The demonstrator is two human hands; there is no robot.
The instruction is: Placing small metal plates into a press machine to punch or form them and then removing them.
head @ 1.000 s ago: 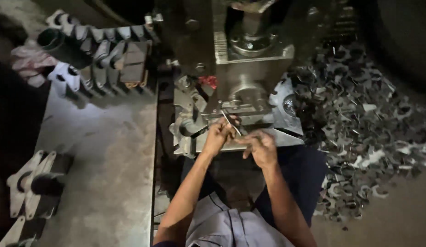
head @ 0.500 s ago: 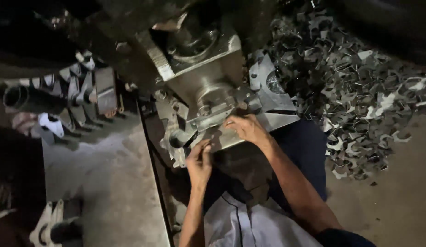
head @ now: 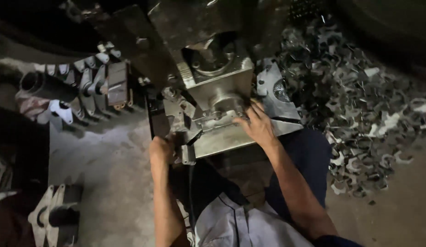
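Note:
A grey metal press machine [head: 222,87] stands in front of me, with a flat steel bed plate [head: 231,142] at its base. My right hand [head: 256,123] rests on the bed just under the ram, fingers spread over the die area; whatever lies under the fingers is hidden. My left hand [head: 161,151] is closed around a small metal part or lever [head: 187,153] at the bed's left corner. My forearms reach up from my lap, and my legs in dark trousers [head: 309,160] sit below the bed.
A large heap of stamped metal scrap pieces [head: 359,105] covers the floor on the right. Rows of shaped metal parts [head: 89,87] stand on a dusty bench [head: 107,183] at the left, with more brackets [head: 52,215] at the lower left.
The view has swung left and tilted. My left hand has dropped from the die area to the bed's left corner, while my right hand has moved up to the die under the ram.

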